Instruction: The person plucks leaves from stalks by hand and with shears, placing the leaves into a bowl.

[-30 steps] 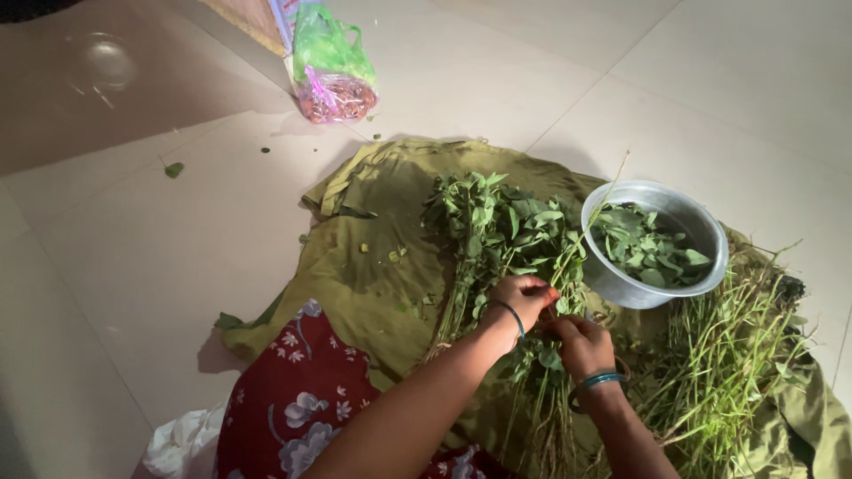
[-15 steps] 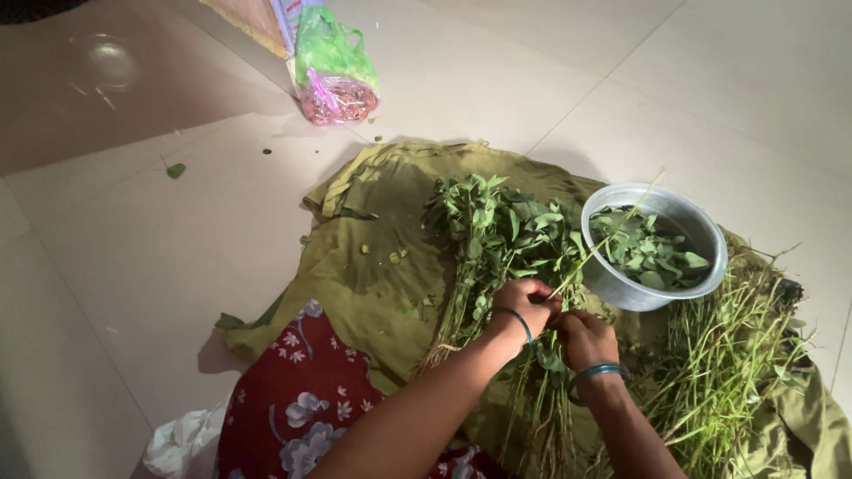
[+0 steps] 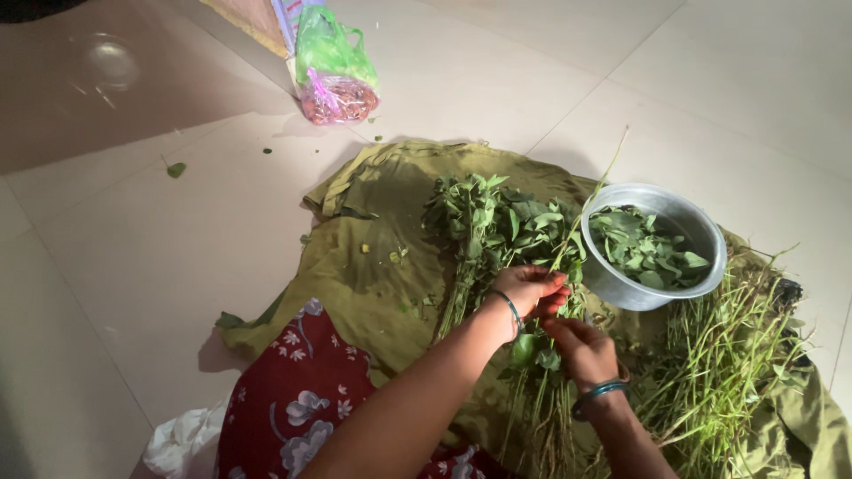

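My left hand (image 3: 531, 290) pinches a thin green stalk (image 3: 593, 200) that rises up and to the right, past the bowl's rim. Just below it, my right hand (image 3: 582, 349) grips leaves at the lower part of the same sprig. Both hands work over a bundle of leafy greens (image 3: 497, 232) lying on an olive-green cloth (image 3: 373, 257). A metal bowl (image 3: 621, 286) holding plucked leaves (image 3: 648, 248) stands right of the hands.
A heap of stripped stems (image 3: 728, 355) lies right of the bowl on the cloth. A green plastic bag (image 3: 333, 62) sits on the tiled floor (image 3: 160, 257) at the back. My red floral garment (image 3: 293, 399) is at the bottom left, with white cloth (image 3: 182, 443) beside it.
The stalk has swung more upright, its tip now higher above the bowl. My left hand has lifted slightly, and my right hand has slid lower and apart from it.
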